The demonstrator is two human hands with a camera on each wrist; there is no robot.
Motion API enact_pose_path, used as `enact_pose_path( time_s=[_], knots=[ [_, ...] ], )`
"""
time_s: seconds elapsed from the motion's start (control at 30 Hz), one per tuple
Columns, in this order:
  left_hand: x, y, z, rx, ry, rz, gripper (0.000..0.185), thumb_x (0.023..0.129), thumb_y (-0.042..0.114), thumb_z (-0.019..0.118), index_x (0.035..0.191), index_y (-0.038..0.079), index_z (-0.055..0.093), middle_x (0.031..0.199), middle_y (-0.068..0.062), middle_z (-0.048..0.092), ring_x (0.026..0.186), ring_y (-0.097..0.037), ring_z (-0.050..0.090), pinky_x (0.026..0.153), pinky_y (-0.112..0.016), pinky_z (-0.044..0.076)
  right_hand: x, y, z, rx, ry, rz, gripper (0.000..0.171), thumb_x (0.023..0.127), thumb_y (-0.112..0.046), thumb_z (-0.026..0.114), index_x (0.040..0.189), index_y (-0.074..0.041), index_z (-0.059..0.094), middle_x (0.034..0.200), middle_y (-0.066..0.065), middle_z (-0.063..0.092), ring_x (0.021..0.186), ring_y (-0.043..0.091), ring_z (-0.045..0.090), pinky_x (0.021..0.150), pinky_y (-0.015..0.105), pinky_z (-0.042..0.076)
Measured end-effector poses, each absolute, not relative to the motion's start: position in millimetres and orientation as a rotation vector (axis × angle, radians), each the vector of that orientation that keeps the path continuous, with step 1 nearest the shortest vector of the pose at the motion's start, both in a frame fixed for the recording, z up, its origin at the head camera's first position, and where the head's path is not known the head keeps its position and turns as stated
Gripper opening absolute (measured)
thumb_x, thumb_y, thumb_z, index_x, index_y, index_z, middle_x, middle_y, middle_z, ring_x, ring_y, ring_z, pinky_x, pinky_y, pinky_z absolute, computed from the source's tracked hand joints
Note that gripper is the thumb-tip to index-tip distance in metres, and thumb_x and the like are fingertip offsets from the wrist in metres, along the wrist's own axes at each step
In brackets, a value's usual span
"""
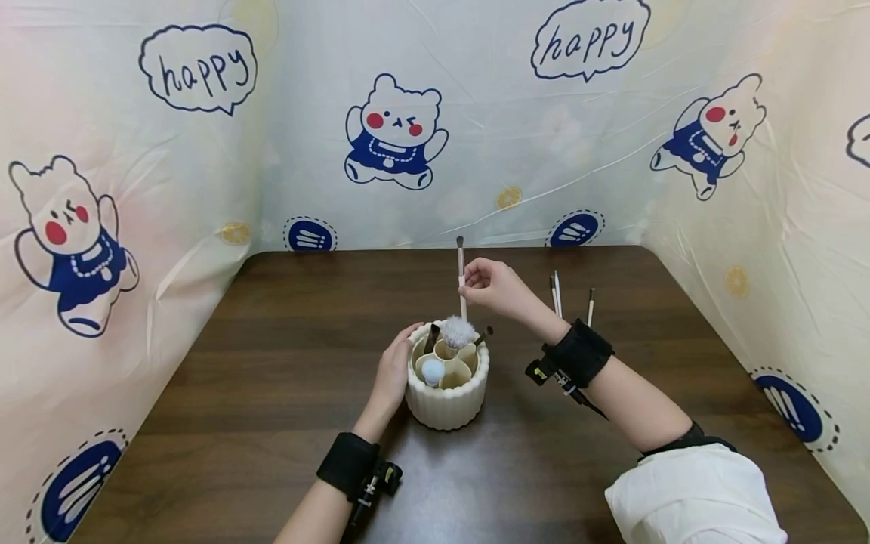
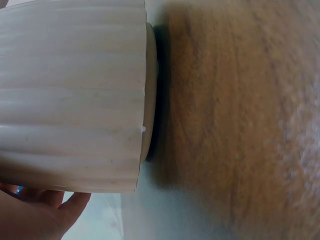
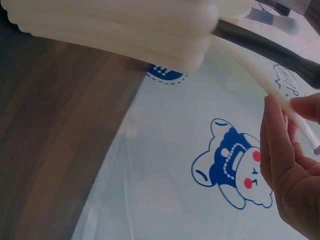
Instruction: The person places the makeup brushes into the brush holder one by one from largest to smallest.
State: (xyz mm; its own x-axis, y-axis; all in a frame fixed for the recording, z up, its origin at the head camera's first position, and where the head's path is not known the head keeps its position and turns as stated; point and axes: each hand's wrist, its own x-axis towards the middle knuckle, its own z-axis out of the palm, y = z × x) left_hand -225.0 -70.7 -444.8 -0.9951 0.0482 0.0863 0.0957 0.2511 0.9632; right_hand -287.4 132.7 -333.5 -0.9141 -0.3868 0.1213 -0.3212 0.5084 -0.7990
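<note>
A cream, ribbed makeup brush holder (image 1: 445,409) with inner compartments stands upright on the table. My left hand (image 1: 392,374) grips its left side; in the left wrist view, fingers (image 2: 72,207) curl against the ribbed wall. Above the holder's back, my right hand (image 1: 499,291) pinches a slim makeup brush (image 1: 463,306) between thumb and fingers. The brush stands nearly vertical, dark bristles up; in the right wrist view its pale handle (image 3: 257,75) reaches toward the holder's rim. Whether its lower end is inside is hidden. A fluffy grey brush (image 1: 458,331) and a pale blue-tipped brush (image 1: 433,371) sit in compartments.
Two dark brushes also lean in the holder, one at its left and one at its right. Several slim brushes (image 1: 590,306) stand up behind my right forearm, their bases hidden. The brown table (image 1: 285,363) meets a printed curtain (image 1: 476,151) at the back and sides.
</note>
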Motion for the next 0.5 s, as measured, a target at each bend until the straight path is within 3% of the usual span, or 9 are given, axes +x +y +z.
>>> enact_pose_path(
  time_s=[0.5],
  knots=[
    [-225.6,-70.5,-444.3,-0.131,-2.459,-1.892,0.046,0.101,0.022,0.026,0.139,0.009,0.050,0.146,-0.012,0.047,0.139,-0.031,0.038,0.114,-0.052,0.029,-288.8,137.0,-349.9,-0.792,2.595,-1.202,0.012,0.086,-0.006,0.064,0.092,0.001,0.056,0.089,0.013,0.065,0.080,0.014,0.062,0.070,0.022,0.050]
  ],
)
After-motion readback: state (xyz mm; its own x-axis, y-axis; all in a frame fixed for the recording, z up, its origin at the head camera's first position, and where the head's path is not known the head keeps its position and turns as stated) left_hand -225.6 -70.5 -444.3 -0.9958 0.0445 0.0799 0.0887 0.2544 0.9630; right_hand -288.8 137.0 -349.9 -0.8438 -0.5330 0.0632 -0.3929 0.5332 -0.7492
